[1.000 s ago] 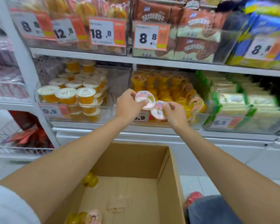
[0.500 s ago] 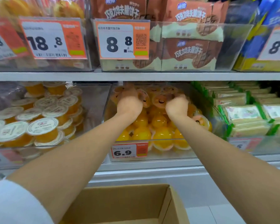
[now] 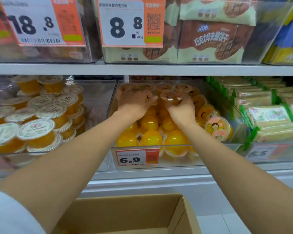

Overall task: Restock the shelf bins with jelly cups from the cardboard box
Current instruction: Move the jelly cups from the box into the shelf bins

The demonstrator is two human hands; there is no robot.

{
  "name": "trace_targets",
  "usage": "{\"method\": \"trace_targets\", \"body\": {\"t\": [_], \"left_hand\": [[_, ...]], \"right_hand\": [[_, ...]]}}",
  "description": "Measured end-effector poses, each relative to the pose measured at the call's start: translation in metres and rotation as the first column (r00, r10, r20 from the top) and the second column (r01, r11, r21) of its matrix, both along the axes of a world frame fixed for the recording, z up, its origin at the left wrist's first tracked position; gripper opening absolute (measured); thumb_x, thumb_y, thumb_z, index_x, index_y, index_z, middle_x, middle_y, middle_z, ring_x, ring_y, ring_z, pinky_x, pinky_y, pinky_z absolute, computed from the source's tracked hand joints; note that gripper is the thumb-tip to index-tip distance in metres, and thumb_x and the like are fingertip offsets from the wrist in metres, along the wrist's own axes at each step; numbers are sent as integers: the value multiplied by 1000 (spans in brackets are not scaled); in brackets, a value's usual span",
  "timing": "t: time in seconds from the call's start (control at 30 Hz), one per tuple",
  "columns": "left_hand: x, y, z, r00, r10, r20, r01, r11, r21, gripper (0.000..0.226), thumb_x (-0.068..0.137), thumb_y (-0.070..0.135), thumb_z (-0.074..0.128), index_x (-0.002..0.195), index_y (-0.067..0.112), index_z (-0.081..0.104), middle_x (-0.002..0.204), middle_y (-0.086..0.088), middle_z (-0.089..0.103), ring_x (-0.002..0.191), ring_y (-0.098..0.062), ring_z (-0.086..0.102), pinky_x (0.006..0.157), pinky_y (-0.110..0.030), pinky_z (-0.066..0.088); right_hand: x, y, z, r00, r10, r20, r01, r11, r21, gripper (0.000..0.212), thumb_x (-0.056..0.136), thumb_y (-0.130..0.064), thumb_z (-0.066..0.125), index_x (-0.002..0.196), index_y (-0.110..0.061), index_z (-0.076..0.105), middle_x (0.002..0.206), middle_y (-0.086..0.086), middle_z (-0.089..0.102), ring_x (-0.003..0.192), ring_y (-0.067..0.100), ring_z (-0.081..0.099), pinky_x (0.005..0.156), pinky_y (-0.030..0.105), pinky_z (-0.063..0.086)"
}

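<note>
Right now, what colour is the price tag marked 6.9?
White with black digits and an orange-red right part, clearest in the head view.

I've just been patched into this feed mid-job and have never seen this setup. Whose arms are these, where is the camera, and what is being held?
There is no machine here: the arms belong to a person wearing a wide-angle camera on the head, looking forward and down. Both hands reach into the clear bin marked 6.9, which is full of yellow jelly cups. The left hand rests palm down on the pile; whether it grips a cup is hidden. The right hand pinches one jelly cup at the top of the pile. The bin to the left holds white-lidded cups. At the bottom edge is the open cardboard box the stock comes from.
</note>
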State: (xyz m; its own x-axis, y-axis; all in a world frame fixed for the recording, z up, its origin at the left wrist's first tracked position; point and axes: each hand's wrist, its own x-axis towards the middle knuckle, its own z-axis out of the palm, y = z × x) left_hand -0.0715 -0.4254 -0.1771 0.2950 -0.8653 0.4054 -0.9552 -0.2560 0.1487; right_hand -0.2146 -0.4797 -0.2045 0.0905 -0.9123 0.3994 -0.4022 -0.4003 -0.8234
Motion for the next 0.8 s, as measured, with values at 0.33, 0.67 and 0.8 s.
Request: {"method": "trace_targets", "body": {"t": [0.33, 0.67, 0.8], "left_hand": [[10, 3, -10, 995, -37, 94, 34, 999, 35, 76, 87, 66, 45, 148, 24, 32, 153, -2, 35, 144, -23, 23, 116, -46, 17], [5, 3, -31, 995, 17, 97, -11, 998, -61, 53, 97, 52, 39, 145, 32, 31, 155, -1, 29, 145, -24, 20, 114, -50, 12], [8, 0, -26, 998, -27, 55, 27, 1000, 3, 58, 95, 60, 34, 148, 35, 28, 157, 1, 27, 146, -22, 17, 115, -53, 12]], "right_hand": [[-4, -1, -7, 998, -2, -65, -2, 999, -51, 35, 80, -19, 71, 114, -12, 62, 113, 10, 65, 107, 28, 60, 92, 37, 50], [-5, -5, -8, 998, 22, -55, -27, 996, -86, 33, 84, -18, 70, 114, -8, 60, 115, 9, 65, 109, 26, 59, 84, 22, 40], [-5, -7, -11, 997, 57, -57, -61, 996, -70, 35, 83, -17, 70, 115, -11, 60, 116, 8, 64, 110, 25, 59, 89, 25, 44]]}}
